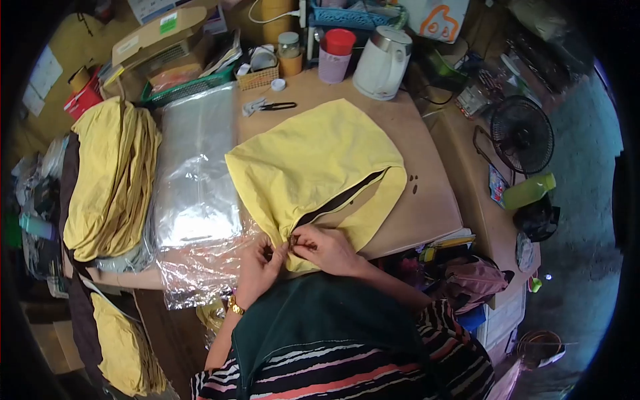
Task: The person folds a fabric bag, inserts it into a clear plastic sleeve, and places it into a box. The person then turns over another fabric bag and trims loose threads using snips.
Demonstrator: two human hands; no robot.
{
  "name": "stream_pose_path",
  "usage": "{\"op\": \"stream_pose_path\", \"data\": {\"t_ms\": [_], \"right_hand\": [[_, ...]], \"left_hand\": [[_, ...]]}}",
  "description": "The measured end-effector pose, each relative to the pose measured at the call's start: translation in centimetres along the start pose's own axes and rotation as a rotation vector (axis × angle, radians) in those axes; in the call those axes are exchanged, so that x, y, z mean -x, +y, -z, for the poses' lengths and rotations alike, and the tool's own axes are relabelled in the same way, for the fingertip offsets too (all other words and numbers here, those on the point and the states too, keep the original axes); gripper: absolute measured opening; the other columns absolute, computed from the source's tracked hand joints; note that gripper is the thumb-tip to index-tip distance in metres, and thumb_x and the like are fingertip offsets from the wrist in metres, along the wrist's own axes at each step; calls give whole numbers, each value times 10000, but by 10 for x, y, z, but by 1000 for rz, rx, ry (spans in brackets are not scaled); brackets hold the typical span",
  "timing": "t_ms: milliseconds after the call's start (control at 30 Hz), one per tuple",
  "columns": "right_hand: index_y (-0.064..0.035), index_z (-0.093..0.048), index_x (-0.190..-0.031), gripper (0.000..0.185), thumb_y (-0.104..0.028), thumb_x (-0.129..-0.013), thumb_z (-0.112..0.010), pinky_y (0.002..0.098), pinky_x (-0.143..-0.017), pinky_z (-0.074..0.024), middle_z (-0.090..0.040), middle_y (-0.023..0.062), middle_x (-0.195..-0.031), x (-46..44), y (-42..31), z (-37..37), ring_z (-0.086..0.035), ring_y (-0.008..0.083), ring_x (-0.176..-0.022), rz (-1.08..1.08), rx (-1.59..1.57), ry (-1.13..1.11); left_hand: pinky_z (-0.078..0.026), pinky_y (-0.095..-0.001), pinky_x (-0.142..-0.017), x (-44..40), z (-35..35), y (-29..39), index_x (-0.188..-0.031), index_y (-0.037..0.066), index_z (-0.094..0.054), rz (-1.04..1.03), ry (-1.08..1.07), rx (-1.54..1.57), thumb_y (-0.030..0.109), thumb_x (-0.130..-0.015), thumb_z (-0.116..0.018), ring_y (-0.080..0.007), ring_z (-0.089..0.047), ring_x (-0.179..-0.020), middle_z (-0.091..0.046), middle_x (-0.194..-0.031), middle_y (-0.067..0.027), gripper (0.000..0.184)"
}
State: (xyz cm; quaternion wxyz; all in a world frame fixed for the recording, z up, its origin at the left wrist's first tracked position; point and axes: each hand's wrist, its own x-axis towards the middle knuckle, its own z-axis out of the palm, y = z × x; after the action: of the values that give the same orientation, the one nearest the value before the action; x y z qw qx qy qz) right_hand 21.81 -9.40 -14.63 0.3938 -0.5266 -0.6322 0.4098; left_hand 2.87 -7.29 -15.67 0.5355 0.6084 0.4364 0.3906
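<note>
A yellow cloth bag (320, 143) lies on the table in front of me, its long opening showing a dark inside. My left hand (267, 261) is closed in a pinch on the near edge of the bag, a gold watch on its wrist. Right beside it, my right hand (325, 249) pinches the same gathered edge, at the near end of the opening. Between the fingertips shows a small dark brown piece (293, 241), too small to name. The bag's strap (383, 207) curves round to the right of my right hand.
Clear plastic sleeves (199, 147) lie left of the bag, beside a stack of folded yellow cloth (110, 180). Black thread snips (279, 106) lie behind the bag. Further back stand a white kettle (383, 63) and a pink cup (333, 65). A black fan (522, 133) is at right.
</note>
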Motion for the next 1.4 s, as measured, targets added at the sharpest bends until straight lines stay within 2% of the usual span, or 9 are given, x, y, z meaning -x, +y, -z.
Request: {"op": "stream_pose_path", "data": {"t_ms": [67, 200, 667, 733, 800, 867, 1167, 1267, 1400], "right_hand": [[-46, -604, -969, 203, -107, -800, -697, 328, -628, -527, -602, 82, -867, -2, -4, 2, -651, 242, -737, 407, 419, 142], [-52, -643, -997, 260, -107, -759, -732, 325, -641, -537, -611, 69, -891, -3, 9, -3, -643, 226, -741, 595, 453, 136], [-37, -620, -817, 57, -53, -785, -664, 314, -586, -501, -656, 110, -736, -23, 27, 26, -655, 230, -648, 34, -79, 228], [-7, -654, -869, 42, -19, -829, -662, 216, -589, -478, -648, -11, -748, -34, 45, 54, -592, 55, -673, 66, 66, 412], [-11, -647, -863, 46, -9, -819, -659, 226, -595, -490, -659, 27, -741, -41, 65, 92, -613, 83, -657, 68, 272, 586], [-69, -620, -837, 74, -85, -784, -669, 352, -585, -501, -642, 89, -672, -39, 56, 126, -629, 269, -607, 99, 462, 807], [-57, -583, -911, 215, -93, -748, -719, 397, -789, -452, -587, 117, -992, 7, 29, 138, -563, 300, -933, 65, 1053, 881], [-41, -558, -928, 216, -89, -792, -719, 340, -816, -470, -584, 92, -1055, 42, 44, 183, -594, 208, -917, -117, 607, 318], [-30, -559, -1083, 227, -107, -888, -646, 258, -846, -459, -593, 48, -1095, -9, 44, 211, -573, 100, -987, -133, 176, 425]], "left_hand": [[-347, -228, -509, 1, -1, 8, -774, 12, -523, 46, -22, -24, 104, -917, -587, -42, -420, -573, -510, -632, 25, 181], [-374, -220, -535, 6, 5, -1, -850, 2, -572, 107, -117, -73, 92, -907, -592, -42, -455, -601, -557, -693, 16, 108], [-423, -203, -614, -3, 6, 5, -949, -5, -615, 49, -6, 181, 56, -909, -624, -25, -512, -687, -623, -800, 25, 73], [-427, -200, -614, -1, 17, 21, -961, -8, -620, 51, 5, 174, 53, -908, -624, -24, -522, -687, -634, -803, 23, 81], [-435, -199, -605, -1, 36, 31, -973, -23, -622, 64, 34, 74, 51, -911, -619, -29, -538, -676, -648, -806, 8, 97], [-428, -198, -570, 1, 60, 34, -928, -25, -627, 71, 90, 85, 55, -916, -614, -29, -528, -634, -636, -762, 5, 82], [-427, -213, -563, 18, 80, 43, -867, -13, -598, 242, 32, 75, 80, -901, -637, -48, -529, -654, -587, -694, 8, 106], [-465, -268, -604, 31, 127, 49, -957, -6, -525, 288, 65, -501, 110, -833, -719, -107, -531, -651, -568, -735, -55, 258], [-474, -336, -841, -13, 154, 64, -1209, -17, -521, -153, 187, -681, 180, -795, -760, -204, -581, -1012, -620, -1052, -134, 517]]}}
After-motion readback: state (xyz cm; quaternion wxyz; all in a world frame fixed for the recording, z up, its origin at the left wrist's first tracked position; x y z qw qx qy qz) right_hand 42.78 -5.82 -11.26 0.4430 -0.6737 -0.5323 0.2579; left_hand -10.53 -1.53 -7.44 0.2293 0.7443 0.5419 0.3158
